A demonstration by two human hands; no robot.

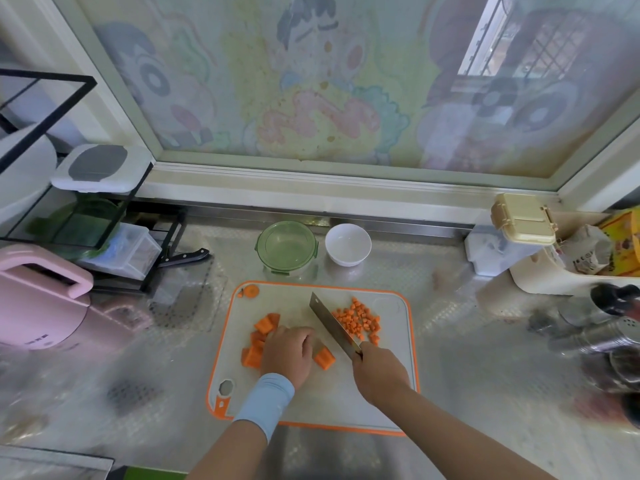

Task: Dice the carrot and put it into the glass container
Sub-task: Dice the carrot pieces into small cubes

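On the white, orange-rimmed cutting board [391, 382] my left hand [289, 351] rests fingers-down over carrot chunks [265, 323]; what it grips is hidden. One more chunk [324, 357] lies just right of that hand. My right hand [375, 370] is closed around the handle of a cleaver [330, 323], whose blade angles up-left across the board. A pile of small carrot dice [358, 320] lies right of the blade. A carrot end slice [250, 291] sits at the board's far left corner. The green-rimmed glass container [286, 245] stands empty behind the board.
A white bowl [347, 244] stands right of the glass container. A pink appliance [38, 303] and a black rack [83, 216] with a knife [188, 256] fill the left side. Metal shakers [595, 327] and a cream bin [561, 271] crowd the right.
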